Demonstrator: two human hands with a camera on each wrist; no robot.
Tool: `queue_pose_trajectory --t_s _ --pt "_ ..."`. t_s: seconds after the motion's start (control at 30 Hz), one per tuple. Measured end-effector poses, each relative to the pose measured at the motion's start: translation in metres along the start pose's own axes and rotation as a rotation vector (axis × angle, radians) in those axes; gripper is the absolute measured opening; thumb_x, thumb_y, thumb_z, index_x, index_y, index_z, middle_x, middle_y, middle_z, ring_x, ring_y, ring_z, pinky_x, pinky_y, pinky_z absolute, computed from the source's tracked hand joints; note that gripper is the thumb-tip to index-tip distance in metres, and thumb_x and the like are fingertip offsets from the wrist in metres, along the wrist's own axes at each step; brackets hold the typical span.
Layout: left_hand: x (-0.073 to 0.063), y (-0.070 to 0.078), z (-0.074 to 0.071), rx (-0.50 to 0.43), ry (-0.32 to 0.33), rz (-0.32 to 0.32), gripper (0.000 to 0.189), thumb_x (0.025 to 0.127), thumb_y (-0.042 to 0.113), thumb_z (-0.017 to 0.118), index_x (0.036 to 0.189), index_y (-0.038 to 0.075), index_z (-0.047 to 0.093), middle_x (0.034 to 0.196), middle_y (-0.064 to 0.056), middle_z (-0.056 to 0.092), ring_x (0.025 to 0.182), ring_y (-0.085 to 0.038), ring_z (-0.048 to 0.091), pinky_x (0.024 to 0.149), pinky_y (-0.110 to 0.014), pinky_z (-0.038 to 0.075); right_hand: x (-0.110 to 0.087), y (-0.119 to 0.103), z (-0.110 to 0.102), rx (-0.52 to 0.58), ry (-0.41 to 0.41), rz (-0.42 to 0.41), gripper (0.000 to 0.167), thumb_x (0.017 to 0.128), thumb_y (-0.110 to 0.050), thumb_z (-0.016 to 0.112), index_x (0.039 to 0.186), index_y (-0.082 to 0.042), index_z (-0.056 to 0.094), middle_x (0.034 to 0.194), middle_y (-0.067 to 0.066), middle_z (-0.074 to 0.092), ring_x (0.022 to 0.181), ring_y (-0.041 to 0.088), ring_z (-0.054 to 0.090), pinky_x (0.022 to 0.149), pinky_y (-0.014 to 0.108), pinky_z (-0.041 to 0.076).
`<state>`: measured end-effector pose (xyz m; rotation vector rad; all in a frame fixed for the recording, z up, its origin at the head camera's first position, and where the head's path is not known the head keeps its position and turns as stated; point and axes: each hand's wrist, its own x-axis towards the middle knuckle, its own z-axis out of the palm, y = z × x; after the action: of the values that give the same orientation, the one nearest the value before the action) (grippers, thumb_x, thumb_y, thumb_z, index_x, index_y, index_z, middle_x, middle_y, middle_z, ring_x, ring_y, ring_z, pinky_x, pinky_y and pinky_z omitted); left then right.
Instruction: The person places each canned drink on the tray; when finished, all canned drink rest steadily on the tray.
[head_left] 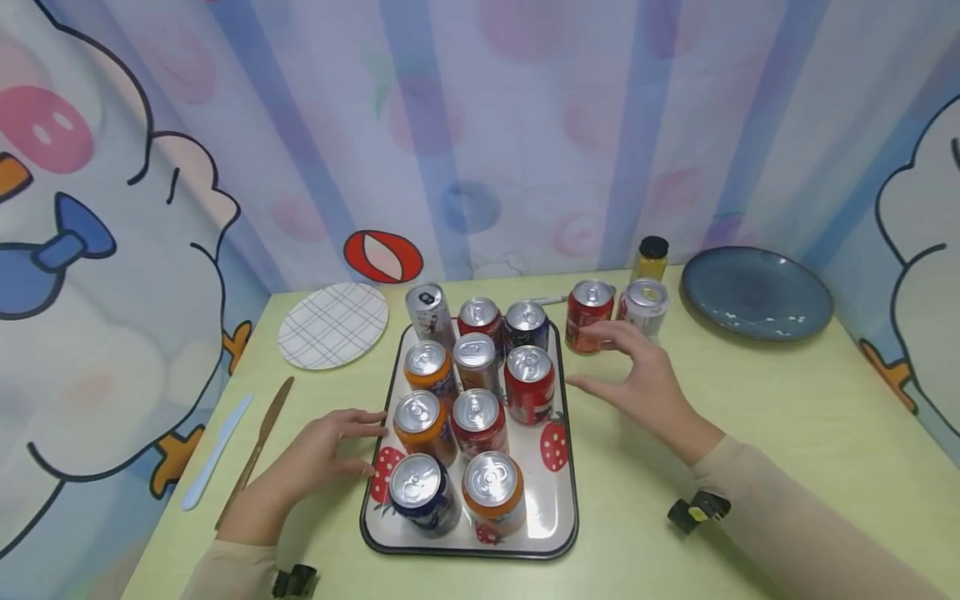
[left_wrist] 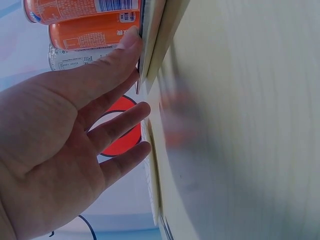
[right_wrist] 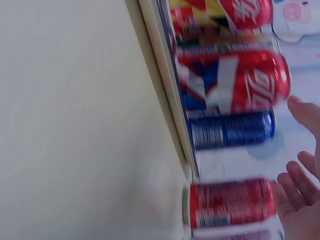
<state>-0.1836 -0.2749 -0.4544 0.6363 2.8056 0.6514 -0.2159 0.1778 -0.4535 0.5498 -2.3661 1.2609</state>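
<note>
A white tray [head_left: 551, 521] with a dark rim and strawberry prints carries several upright soda cans: orange ones such as the near one [head_left: 492, 492], red ones [head_left: 529, 387], dark blue ones [head_left: 423, 500] and a tall silver one [head_left: 430, 312]. At the tray's left edge, my left hand [head_left: 322, 454] has its fingertips right at the rim, fingers spread; the left wrist view shows the thumb [left_wrist: 112, 62] beside the orange cans. My right hand [head_left: 645, 383] hovers right of the tray, thumb and fingers apart, holding nothing. Its fingers overlap a red can [head_left: 589, 315] standing off the tray.
Beside that red can stand a silver-white can [head_left: 643, 305] and a black-capped yellow jar [head_left: 651, 260]. A blue-grey plate [head_left: 757, 292] lies at back right, a checked plate [head_left: 333, 325] at back left. A pale blue knife [head_left: 217, 454] and a brown knife [head_left: 264, 429] lie left.
</note>
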Motion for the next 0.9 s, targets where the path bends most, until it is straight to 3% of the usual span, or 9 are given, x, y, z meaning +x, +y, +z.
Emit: queue_pose_trajectory --t_s 0.17,0.37,0.47,0.63,0.9 --pt "-0.001 -0.002 -0.001 -0.004 -0.003 -0.012 0.053 0.077 0.018 0.090 0.127 0.011 0.075 0.145 -0.010 0.063 0.136 -0.042 0.055 0.113 -0.062 0.045 0.006 0.013 -0.026 -0.085 0.109 0.023 0.059 0.072 -0.011 0.095 0.126 -0.008 0.070 0.127 0.006 0.069 0.114 0.021 0.064 0.099 0.009 0.045" --pt "-0.001 -0.002 0.000 -0.012 -0.006 -0.010 0.052 0.078 0.017 0.089 0.127 0.012 0.075 0.146 -0.010 0.063 0.136 -0.041 0.055 0.113 -0.062 0.045 0.016 0.032 -0.049 -0.136 0.221 0.042 0.056 0.075 -0.006 0.093 0.126 -0.002 0.070 0.128 0.014 0.064 0.113 0.027 0.063 0.095 0.008 0.044" --pt "-0.001 -0.003 0.001 -0.009 0.001 0.010 0.052 0.078 0.018 0.089 0.128 0.011 0.074 0.145 -0.010 0.064 0.135 -0.042 0.056 0.112 -0.062 0.045 0.022 0.041 -0.054 -0.129 0.239 0.094 0.058 0.076 -0.007 0.092 0.128 0.000 0.068 0.131 0.015 0.060 0.119 0.024 0.058 0.101 0.015 0.049" --pt "-0.001 -0.003 0.001 -0.006 0.015 0.027 0.053 0.078 0.019 0.089 0.127 0.010 0.074 0.144 -0.011 0.064 0.135 -0.042 0.056 0.112 -0.062 0.046 0.028 0.054 -0.056 -0.105 0.194 0.202 0.067 0.078 -0.015 0.092 0.136 -0.001 0.061 0.134 0.016 0.058 0.120 0.029 0.060 0.106 0.045 0.053" --pt "-0.002 -0.002 0.001 -0.003 0.025 0.015 0.053 0.077 0.020 0.090 0.127 0.011 0.075 0.144 -0.009 0.064 0.135 -0.041 0.056 0.112 -0.060 0.047 0.035 0.063 -0.054 -0.119 0.121 0.257 0.074 0.080 -0.023 0.091 0.141 -0.002 0.057 0.135 0.019 0.061 0.119 0.036 0.064 0.105 0.052 0.053"
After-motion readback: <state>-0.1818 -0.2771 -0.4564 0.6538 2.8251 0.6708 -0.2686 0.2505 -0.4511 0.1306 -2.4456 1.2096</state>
